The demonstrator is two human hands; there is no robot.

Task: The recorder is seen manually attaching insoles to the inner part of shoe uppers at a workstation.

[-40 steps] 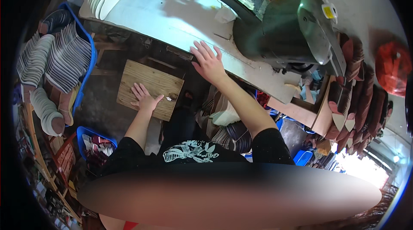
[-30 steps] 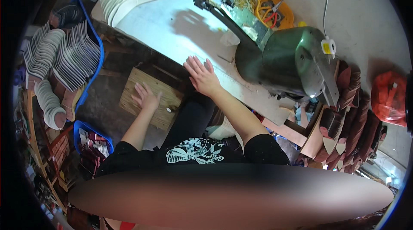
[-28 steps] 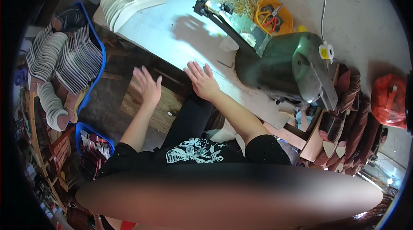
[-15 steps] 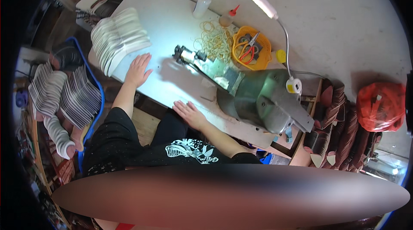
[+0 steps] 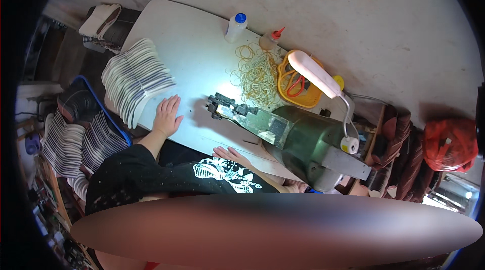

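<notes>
My left hand (image 5: 168, 115) lies flat on the white table (image 5: 197, 32), fingers stretched out and holding nothing. Just beyond its fingertips stands a tied stack of pale, layered shoe-upper pieces (image 5: 139, 80). By the table's front edge rests my right hand (image 5: 228, 154), flat with its fingers extended; my black shirt hides part of its arm. A green industrial sewing machine (image 5: 303, 141) sits to the right, its narrow arm pointing left between the hands and the back of the table.
Behind the machine lie tangled threads (image 5: 257, 80), a yellow basket (image 5: 304, 99) with orange-handled tools, a white bottle with blue cap (image 5: 236, 30) and a red-tipped bottle (image 5: 270, 40). A lamp (image 5: 316, 74) overhangs the basket. More stacked pieces (image 5: 63, 143) stand left; a red bag (image 5: 449, 146) sits right.
The whole view has tilted, so the table and machine sit lower in the picture. The lamp head now overlaps the basket. Both hands remain on the table; less of the right forearm shows.
</notes>
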